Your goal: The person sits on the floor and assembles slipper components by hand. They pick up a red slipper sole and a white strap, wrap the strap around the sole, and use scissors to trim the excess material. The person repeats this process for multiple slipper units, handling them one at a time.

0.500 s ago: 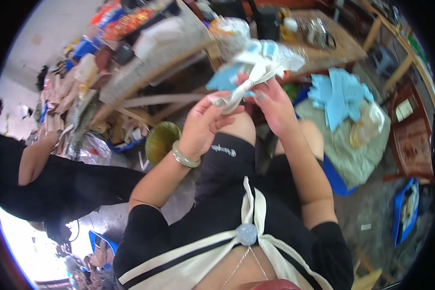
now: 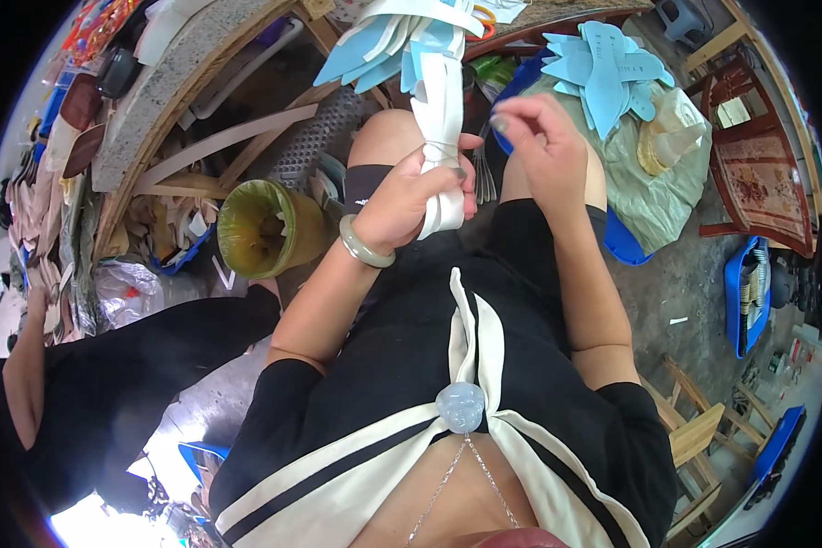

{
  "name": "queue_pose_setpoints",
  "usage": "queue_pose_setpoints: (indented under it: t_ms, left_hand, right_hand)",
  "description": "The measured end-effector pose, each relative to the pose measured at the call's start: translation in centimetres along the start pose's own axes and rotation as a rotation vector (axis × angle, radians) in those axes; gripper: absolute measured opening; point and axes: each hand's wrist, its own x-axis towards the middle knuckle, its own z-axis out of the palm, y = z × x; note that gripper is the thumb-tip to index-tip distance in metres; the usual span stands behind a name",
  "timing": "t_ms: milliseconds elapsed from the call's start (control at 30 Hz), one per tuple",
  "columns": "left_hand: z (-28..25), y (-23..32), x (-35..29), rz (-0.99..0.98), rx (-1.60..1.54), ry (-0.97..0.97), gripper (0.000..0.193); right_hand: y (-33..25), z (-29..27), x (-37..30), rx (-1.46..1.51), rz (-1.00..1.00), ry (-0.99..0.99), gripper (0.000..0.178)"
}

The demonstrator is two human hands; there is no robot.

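Note:
My left hand [image 2: 413, 190] is closed around the lower end of a bundle of white and light-blue flat foam pieces [image 2: 434, 82], which stands upright above my lap. A jade-green bangle [image 2: 363, 245] sits on that wrist. A thin string wraps the bundle just above my fist. My right hand [image 2: 543, 137] hovers to the right of the bundle, thumb and forefinger pinched together, apparently on the thin string, though I cannot tell for sure.
A stack of blue foam cut-outs [image 2: 607, 68] lies on a green plastic sack [image 2: 662, 196] at right. A green-lined bin [image 2: 260, 228] stands left of my knee. Another person in black [image 2: 110, 384] sits at left. A workbench edge [image 2: 164, 87] curves at upper left.
The bundle has come lower and upright, with my left fist now gripping its base. My right hand has moved off the bundle to its right side.

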Motion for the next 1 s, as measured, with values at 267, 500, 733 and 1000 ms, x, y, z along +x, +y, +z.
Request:
queue_pose_setpoints:
  t_ms: [267,500,733,1000]
  left_hand:
    - [-0.2,-1.3,0.5,-0.139,0.218,0.065,0.013]
    - [-0.5,-0.3,0.1,-0.186,0.153,-0.030,0.028]
    - [-2.2,-0.4,-1.1,-0.523,0.401,-0.101,0.047]
    - [-4.0,1.8,-4.4,-0.171,0.549,-0.086,0.051]
  right_hand:
    - [0.3,1.1,-1.6,0.053,0.138,-0.306,0.005]
    - [1.8,-0.6,-2.1,0.861,0.632,-0.508,0.007]
    - [2.3,-5.0,-2.4,0.034,0.415,-0.604,0.008]
    - [5.9,-9.3,-0.6,0.346,0.627,-0.063,0.009]
